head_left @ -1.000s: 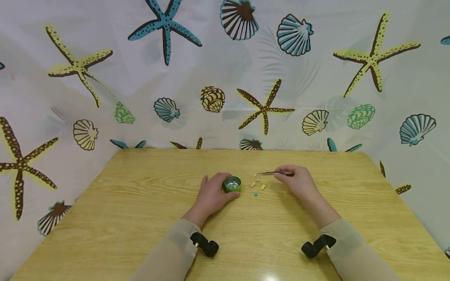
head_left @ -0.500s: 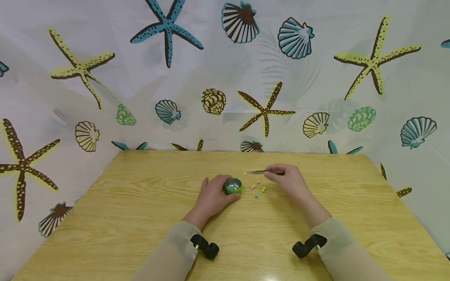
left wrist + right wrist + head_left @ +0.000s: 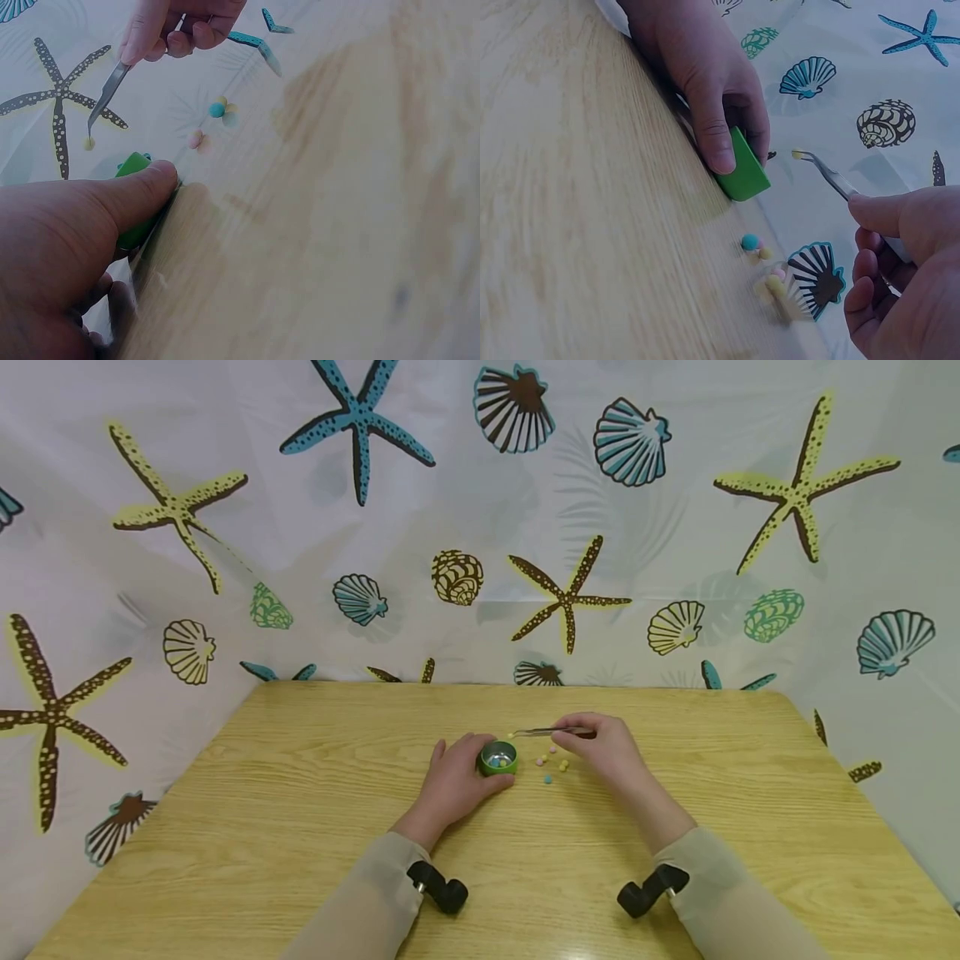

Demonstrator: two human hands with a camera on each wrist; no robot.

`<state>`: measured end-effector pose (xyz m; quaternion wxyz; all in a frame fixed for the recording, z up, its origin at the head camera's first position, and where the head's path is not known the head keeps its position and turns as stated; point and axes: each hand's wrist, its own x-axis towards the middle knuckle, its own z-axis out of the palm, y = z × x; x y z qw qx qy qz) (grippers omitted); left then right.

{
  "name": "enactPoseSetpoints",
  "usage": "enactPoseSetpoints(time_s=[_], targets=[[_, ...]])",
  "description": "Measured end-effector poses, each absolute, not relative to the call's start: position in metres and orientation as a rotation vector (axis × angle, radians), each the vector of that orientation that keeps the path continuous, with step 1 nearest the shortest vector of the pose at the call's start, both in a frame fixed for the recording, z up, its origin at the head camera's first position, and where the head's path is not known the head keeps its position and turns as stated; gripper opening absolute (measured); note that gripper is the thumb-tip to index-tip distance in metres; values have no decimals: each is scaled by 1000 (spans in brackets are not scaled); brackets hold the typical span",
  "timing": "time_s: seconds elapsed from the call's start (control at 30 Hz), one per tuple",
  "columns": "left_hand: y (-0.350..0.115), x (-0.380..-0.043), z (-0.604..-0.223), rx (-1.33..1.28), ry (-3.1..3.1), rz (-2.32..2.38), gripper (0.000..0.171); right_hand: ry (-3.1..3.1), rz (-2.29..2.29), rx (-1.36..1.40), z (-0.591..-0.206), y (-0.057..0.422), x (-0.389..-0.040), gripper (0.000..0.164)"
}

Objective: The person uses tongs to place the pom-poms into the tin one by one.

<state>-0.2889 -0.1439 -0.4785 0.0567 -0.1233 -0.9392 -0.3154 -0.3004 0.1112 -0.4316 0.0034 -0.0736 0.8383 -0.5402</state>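
Observation:
My left hand [image 3: 455, 785] grips a small green cup [image 3: 490, 768] on the table, thumb on the near side and fingers round the far side. Inside its silvery bowl lie a few small blue and yellow beads. My right hand [image 3: 606, 750] pinches a pair of bent-tip metal tweezers [image 3: 832, 176] between thumb and fingers. At the tweezers' tips is one yellow bead [image 3: 798, 154], held in the air just beyond the cup's far rim. Several loose beads, among them a blue bead [image 3: 547, 780] and a pink bead [image 3: 539, 762], lie on the table to the right of the cup.
The wooden table [image 3: 300, 827] ends at a white curtain [image 3: 420, 510] printed with starfish and shells, which also stands at both sides. A black camera mount [image 3: 438, 887] sits on the left sleeve and another mount [image 3: 651, 891] on the right.
My right hand has moved left, carrying the tweezers and the yellow bead from over the loose beads toward the cup. My left hand stays at the cup.

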Motion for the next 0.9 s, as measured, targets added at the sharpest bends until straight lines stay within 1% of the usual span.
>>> enactPoseSetpoints(time_s=[0.37, 0.67, 0.9], targets=[[-144, -289, -479, -380, -2846, -950, 66, 2698, -1614, -271, -436, 104, -299, 17], [-145, -290, -480, -383, -2849, -930, 66, 2716, -1612, -248, -433, 104, -298, 17], [-145, -291, -481, -384, -2846, -942, 66, 2677, -1650, -214, -433, 108, -298, 19]])
